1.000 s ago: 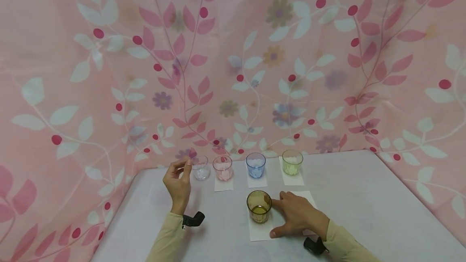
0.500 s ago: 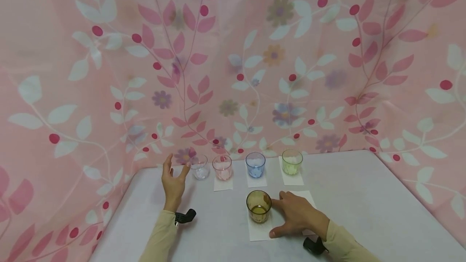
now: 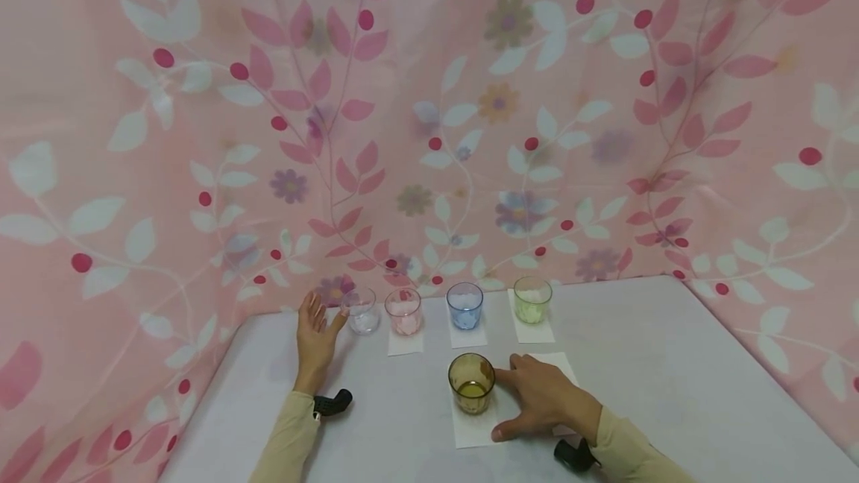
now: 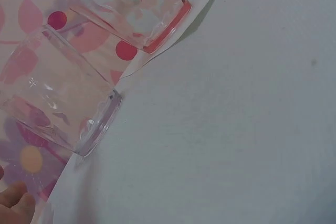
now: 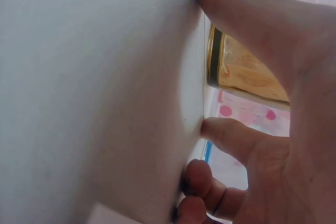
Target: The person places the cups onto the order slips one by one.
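Note:
In the head view, my left hand (image 3: 317, 341) is raised with its fingers spread, just left of a clear glass (image 3: 362, 315). The left wrist view has that clear glass (image 4: 65, 98) standing on the table, and fingertips (image 4: 18, 203) apart from it at the lower left corner. My right hand (image 3: 546, 397) rests on the table with thumb and fingers spread, just right of an amber glass (image 3: 472, 386). Its index fingertip is close to the glass; I cannot tell if they touch. The amber glass (image 5: 252, 72) also shows behind the thumb in the right wrist view.
A pink glass (image 3: 404, 314), a blue glass (image 3: 465, 308) and a green glass (image 3: 532, 302) line the back of the table, each on white paper. One white paper (image 3: 473, 431) lies under the amber glass, another (image 3: 560, 364) beneath my right hand. A floral curtain (image 3: 429, 95) hangs behind.
My left hand has drawn back to the left from the clear glass's rim, and its bent fingers have straightened. The right hand and the glasses stay put; the head view has shifted slightly.

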A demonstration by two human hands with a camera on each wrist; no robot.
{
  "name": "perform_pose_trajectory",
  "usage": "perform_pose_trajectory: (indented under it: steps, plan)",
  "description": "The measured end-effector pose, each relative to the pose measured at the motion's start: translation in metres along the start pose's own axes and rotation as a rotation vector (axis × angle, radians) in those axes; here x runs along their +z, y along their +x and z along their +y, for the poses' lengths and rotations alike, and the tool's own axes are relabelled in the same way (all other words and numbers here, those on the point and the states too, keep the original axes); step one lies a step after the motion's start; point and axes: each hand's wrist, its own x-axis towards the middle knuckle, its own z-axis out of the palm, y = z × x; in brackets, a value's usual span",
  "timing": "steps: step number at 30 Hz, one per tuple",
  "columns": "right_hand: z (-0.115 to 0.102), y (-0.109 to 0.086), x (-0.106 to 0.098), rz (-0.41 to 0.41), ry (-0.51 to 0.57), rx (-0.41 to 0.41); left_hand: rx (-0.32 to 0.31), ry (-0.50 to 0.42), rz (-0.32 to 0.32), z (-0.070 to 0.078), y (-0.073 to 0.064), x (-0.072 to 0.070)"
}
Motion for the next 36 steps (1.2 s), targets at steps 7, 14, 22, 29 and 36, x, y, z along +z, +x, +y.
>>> perform_pose_trajectory:
  steps: [7,14,22,29,36]
  plan:
    - [-0.003,-0.001,-0.002,0.002,0.004,-0.007,-0.005,-0.016,-0.056,-0.004,0.003,0.002]
    - [-0.006,-0.001,0.0,0.006,0.014,-0.012,-0.017,0.048,-0.105,-0.005,0.001,0.009]
    - [-0.009,-0.001,-0.004,0.0,0.012,-0.01,-0.017,0.067,-0.109,-0.009,0.001,0.013]
    - [-0.005,-0.002,-0.005,-0.015,0.022,0.009,0.005,0.008,-0.1,-0.012,0.003,0.018]
    - [0.015,-0.007,-0.019,-0.01,0.167,0.015,0.011,0.018,-0.069,-0.008,0.004,0.021]
